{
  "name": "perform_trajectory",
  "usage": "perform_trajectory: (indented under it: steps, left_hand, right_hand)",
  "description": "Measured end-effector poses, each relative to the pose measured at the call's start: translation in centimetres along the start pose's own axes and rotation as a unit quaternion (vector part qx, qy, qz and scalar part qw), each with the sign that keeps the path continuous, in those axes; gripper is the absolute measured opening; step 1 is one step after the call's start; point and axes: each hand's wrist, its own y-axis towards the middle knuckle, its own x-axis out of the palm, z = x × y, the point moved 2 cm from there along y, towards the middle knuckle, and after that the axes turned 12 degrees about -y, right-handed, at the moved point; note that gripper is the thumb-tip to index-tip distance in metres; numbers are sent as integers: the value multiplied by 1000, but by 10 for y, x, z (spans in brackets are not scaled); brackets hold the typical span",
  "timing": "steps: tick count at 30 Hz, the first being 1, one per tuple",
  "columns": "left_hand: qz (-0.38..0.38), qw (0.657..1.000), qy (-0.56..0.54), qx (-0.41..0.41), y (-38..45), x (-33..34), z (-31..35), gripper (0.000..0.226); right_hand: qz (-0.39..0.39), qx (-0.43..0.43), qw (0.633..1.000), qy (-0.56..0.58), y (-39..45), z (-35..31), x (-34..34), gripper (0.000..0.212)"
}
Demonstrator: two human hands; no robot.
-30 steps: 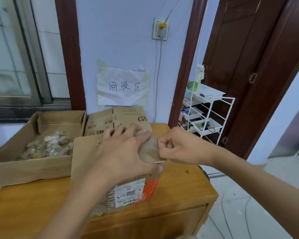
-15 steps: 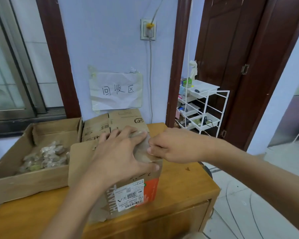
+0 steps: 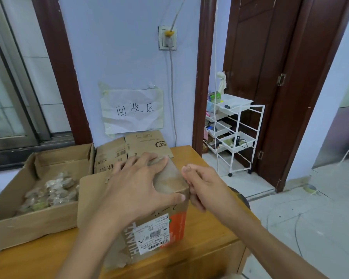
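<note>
Carton tape: peel barely begun
My left grip (image 3: 137,190) presses flat on the carton (image 3: 175,228); right grip (image 3: 204,188) pinches tape (image 3: 169,178) at its right edge.

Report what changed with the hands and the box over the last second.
The right hand slid along the cardboard box's top right edge toward the near corner, curled fingers against it; whether they pinch tape is unclear. The left hand stayed flat on the box top; the box stayed on the table.

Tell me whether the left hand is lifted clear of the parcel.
No, the left hand lies spread flat on the parcel top.
</note>
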Motion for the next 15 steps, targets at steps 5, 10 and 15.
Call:
perform_trajectory:
  steps: [5, 10, 15]
  left_hand:
    - [-5, 1000, -5, -2, 2, -1, -1, 118]
    - [-9, 1000, -10, -1, 2, -1, -1, 120]
    - [-8, 999, -31, -8, 2, -1, -2, 114]
  right_hand:
    - [-97, -90, 895, -425, 37, -27, -14, 53]
    - [-218, -101, 868, -434, 61, -40, -25, 49]
    - [-227, -21, 963, -144, 49, -14, -27, 40]
